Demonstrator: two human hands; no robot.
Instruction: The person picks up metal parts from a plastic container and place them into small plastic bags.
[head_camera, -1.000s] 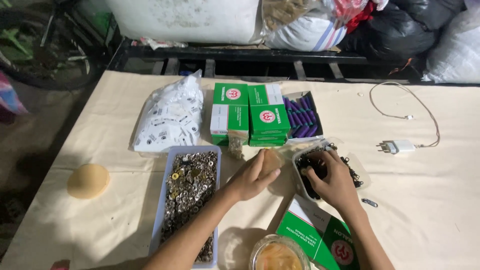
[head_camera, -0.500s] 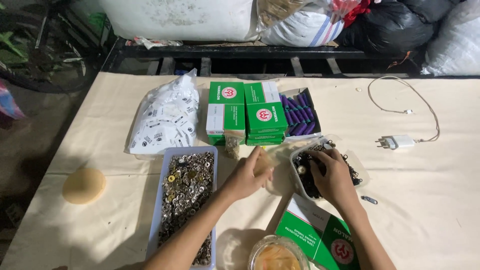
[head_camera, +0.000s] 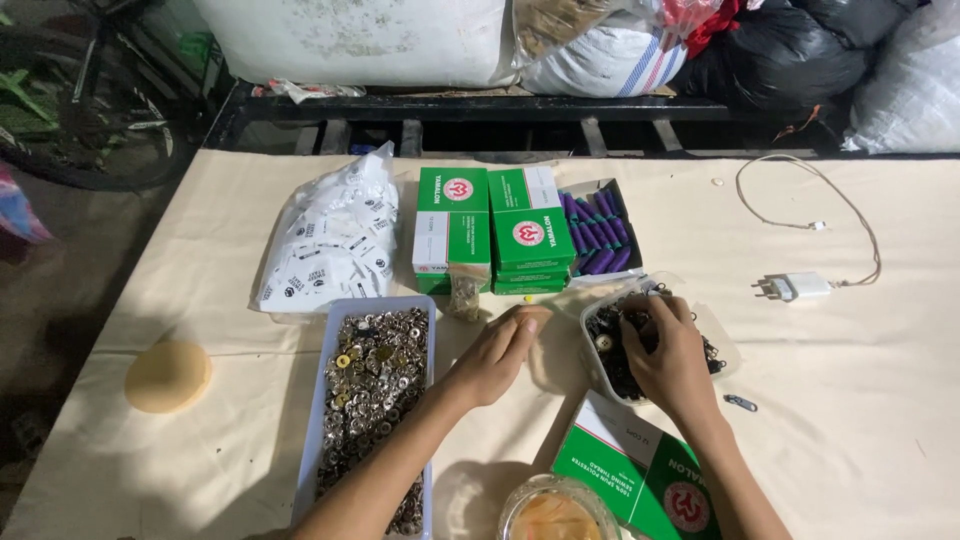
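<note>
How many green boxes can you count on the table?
3 at least: two stacks of green boxes behind the hands, left stack and right stack, each possibly several boxes, and one flat green box near the right wrist.

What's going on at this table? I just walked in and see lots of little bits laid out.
A person is sorting small hardware on a cloth-covered table. Their right hand reaches into a clear tub of dark metal pieces, its fingers among them. The left hand rests on the cloth beside a long tray filled with silvery buttons. Behind the hands stand green boxes, with a bag of white packets to one side. A charger lies off to the right.
</note>
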